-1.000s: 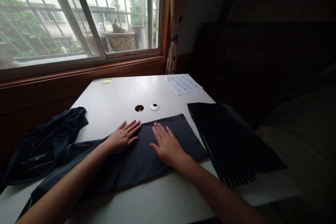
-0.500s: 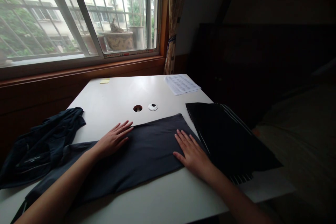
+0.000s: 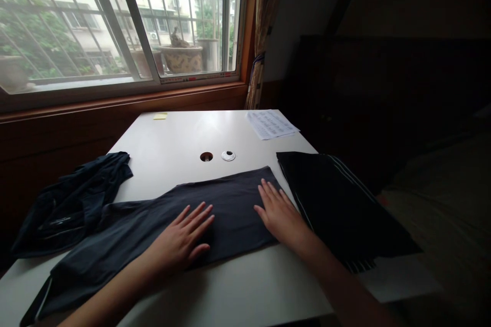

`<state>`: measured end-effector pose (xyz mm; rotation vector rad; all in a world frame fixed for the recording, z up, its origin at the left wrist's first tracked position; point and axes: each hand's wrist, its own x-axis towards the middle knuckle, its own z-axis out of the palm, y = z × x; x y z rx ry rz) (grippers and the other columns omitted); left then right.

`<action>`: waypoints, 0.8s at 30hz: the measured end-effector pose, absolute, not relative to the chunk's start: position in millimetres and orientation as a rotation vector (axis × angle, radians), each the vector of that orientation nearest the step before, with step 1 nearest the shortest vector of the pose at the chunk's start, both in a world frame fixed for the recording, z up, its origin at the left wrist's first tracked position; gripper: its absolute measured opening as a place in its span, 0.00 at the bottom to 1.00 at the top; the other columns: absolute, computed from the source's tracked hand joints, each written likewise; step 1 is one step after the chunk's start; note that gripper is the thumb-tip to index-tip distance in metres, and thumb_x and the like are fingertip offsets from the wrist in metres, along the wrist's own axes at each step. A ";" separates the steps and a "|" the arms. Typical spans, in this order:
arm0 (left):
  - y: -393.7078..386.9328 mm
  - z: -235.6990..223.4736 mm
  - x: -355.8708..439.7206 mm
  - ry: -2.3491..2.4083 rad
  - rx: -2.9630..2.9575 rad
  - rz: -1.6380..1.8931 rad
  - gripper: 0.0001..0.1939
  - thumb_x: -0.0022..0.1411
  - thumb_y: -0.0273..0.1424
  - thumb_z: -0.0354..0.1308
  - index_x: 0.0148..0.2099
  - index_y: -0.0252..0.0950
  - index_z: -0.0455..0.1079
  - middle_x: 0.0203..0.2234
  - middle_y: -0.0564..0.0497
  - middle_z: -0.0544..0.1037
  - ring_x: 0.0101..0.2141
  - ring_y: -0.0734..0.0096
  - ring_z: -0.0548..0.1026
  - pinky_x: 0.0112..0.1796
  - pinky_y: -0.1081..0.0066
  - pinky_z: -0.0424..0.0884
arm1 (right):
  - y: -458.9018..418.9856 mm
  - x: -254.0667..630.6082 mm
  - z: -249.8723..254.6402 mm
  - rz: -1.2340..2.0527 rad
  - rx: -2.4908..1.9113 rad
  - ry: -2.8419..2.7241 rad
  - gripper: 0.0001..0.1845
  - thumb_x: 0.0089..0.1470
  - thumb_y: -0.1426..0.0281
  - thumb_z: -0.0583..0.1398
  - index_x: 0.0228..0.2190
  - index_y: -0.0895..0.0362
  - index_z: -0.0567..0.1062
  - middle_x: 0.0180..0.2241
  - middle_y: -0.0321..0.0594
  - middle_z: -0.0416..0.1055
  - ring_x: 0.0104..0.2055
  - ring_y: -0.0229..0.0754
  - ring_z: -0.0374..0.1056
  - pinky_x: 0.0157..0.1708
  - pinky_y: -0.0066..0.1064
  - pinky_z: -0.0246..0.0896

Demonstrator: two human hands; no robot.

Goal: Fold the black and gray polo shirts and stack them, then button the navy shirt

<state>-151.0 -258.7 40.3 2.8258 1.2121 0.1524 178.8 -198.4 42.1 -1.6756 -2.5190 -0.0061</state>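
Note:
A dark grey-blue garment (image 3: 226,204), which looks like a folded pair of trousers, lies lengthwise across the white table. My left hand (image 3: 184,237) rests flat on its middle, near the front edge, with the fingers spread. At the garment's right end, my right hand (image 3: 279,210) is laid flat too, fingers stretched out. Neither hand grips the cloth. Close by on the right is a black garment (image 3: 337,204) with white stripes, folded flat. A crumpled dark navy garment (image 3: 76,199) lies at the left, against the grey-blue one.
The white table (image 3: 184,135) has a cable hole (image 3: 206,157) with a white round cover (image 3: 228,156) beside it. Printed papers (image 3: 272,123) lie at the far right corner, a yellow sticky note (image 3: 160,116) at the far left. Beyond stands a barred window (image 3: 115,25).
My left hand has moved from the garment's far edge toward me and slightly right. My right hand has shifted slightly on the right end. The whole view has swung a little left.

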 end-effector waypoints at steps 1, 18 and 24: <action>-265.0 36.4 -139.4 1.184 2.825 0.143 0.36 0.73 0.48 0.45 0.75 0.45 0.38 0.72 0.47 0.46 0.70 0.53 0.48 0.67 0.48 0.49 | -193.0 160.9 44.7 0.014 -1.601 -2.533 0.33 0.68 0.58 0.47 0.68 0.61 0.55 0.71 0.51 0.43 0.72 0.52 0.43 0.68 0.51 0.42; -283.6 41.0 -172.5 1.461 2.682 0.177 0.37 0.73 0.49 0.44 0.75 0.46 0.33 0.72 0.48 0.46 0.70 0.55 0.50 0.66 0.50 0.50 | -119.7 155.7 8.3 0.072 -1.568 -2.566 0.38 0.68 0.50 0.43 0.69 0.60 0.51 0.72 0.48 0.42 0.74 0.48 0.36 0.70 0.48 0.33; -258.4 14.3 -255.6 1.954 2.521 0.084 0.33 0.73 0.50 0.41 0.74 0.46 0.44 0.71 0.50 0.49 0.70 0.53 0.49 0.66 0.47 0.47 | -105.5 181.8 -3.6 -0.013 -1.632 -2.520 0.39 0.68 0.50 0.41 0.69 0.62 0.52 0.71 0.46 0.44 0.73 0.48 0.39 0.70 0.45 0.36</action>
